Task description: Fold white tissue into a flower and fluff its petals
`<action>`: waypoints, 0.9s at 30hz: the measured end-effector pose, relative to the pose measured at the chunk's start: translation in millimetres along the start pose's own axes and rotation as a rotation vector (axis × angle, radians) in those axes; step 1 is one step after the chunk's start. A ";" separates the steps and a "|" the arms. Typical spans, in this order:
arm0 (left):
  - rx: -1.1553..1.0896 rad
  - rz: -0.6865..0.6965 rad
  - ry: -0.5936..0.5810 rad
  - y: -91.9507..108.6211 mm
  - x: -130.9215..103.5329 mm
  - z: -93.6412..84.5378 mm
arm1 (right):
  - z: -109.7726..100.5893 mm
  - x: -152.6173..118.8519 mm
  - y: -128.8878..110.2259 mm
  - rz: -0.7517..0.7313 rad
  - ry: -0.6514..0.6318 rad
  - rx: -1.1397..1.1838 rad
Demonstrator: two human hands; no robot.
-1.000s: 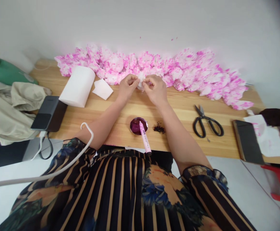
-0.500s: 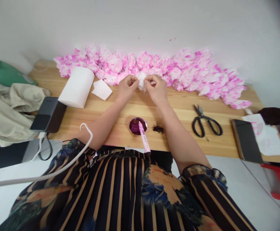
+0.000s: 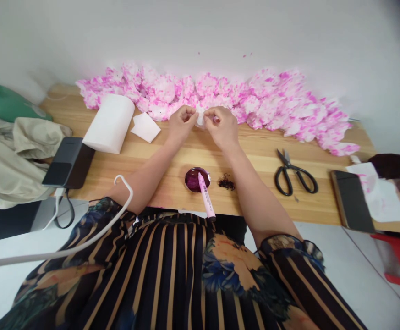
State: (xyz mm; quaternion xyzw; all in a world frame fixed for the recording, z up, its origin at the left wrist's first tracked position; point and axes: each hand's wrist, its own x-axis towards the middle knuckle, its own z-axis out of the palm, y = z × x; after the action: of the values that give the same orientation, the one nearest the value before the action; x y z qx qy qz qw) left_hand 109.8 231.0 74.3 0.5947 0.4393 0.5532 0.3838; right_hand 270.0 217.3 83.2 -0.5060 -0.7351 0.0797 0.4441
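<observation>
Between my two hands is a small white tissue paper flower (image 3: pixel 200 117), pinched from both sides. My left hand (image 3: pixel 182 123) grips its left edge between thumb and fingertips. On the other side, my right hand (image 3: pixel 223 126) pinches the right edge in the same way. Right behind the hands runs a long heap of pink-and-white paper flowers (image 3: pixel 271 103). Nearer my body, a pink marker (image 3: pixel 206 199) leans with its tip on a small dish of dark purple liquid (image 3: pixel 192 179). A little pile of dark, thin curled bits (image 3: pixel 226 182) lies beside the dish.
To the left are a stack of white paper (image 3: pixel 109 123), a loose folded sheet (image 3: pixel 145 127), a dark power bank (image 3: pixel 69 162) and beige cloth (image 3: pixel 38 137). Black-handled scissors (image 3: pixel 294 173), a phone (image 3: pixel 353 201) and a stained paper (image 3: pixel 381 195) lie right. A white cable (image 3: pixel 93 238) crosses my left arm.
Both hands keep their pinch on the white paper flower. Its shape between the fingers looks a little narrower, and the right fingertips have shifted slightly left.
</observation>
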 end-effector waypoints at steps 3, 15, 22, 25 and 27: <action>0.048 0.035 0.012 3.4 -1.5 0.2 | -1.6 -0.2 -1.2 -0.005 0.000 -0.012; 0.046 0.043 -0.002 5.5 -2.5 1.2 | -0.2 1.5 5.5 0.015 -0.001 0.004; 0.010 0.038 -0.006 3.3 -2.3 -0.1 | 0.0 -0.6 -2.7 -0.026 -0.033 -0.049; 0.029 0.041 -0.005 1.3 -1.6 -0.3 | 0.3 -0.9 -2.0 -0.022 -0.038 -0.051; 0.042 0.044 0.002 1.1 -1.0 -0.4 | -0.3 -0.8 -0.7 0.004 -0.021 -0.048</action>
State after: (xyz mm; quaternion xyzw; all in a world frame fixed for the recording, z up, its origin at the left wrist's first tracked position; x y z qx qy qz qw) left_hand 109.6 229.7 75.0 0.6118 0.4379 0.5528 0.3585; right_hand 269.8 216.3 83.3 -0.5169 -0.7405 0.0681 0.4241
